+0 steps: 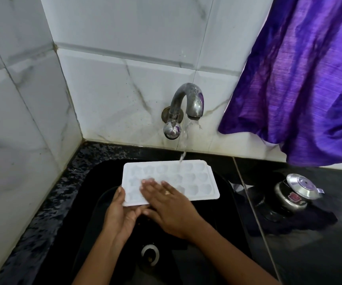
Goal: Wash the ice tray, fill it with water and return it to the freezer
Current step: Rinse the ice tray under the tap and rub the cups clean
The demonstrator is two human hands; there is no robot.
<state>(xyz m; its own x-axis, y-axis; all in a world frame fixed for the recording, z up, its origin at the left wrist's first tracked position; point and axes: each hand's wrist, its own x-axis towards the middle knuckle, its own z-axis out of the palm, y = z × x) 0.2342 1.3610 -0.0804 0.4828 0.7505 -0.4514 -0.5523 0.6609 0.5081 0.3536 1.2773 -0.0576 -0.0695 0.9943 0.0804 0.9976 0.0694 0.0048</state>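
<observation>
Over the black sink basin (223, 202), the left hand (117, 210) clamps the near-left edge of the white plastic ice tray (194, 177), steadying it. The right hand (167, 208) lies flat, fingers (147, 185) spread, rubbing its cups. Farther back, the curved steel tap (188, 103) streams water onto the tray's far side, likely to rinse it.

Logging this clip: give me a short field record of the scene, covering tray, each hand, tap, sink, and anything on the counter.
ice tray: white, cavities up, held over the sink
left hand: grips tray's near-left corner
right hand: flat on tray top, fingers blurred
tap: running, stream lands on tray's far side
sink: black, drain visible below the arms
counter: steel pot with lid, at right
curtain: purple, upper right
</observation>
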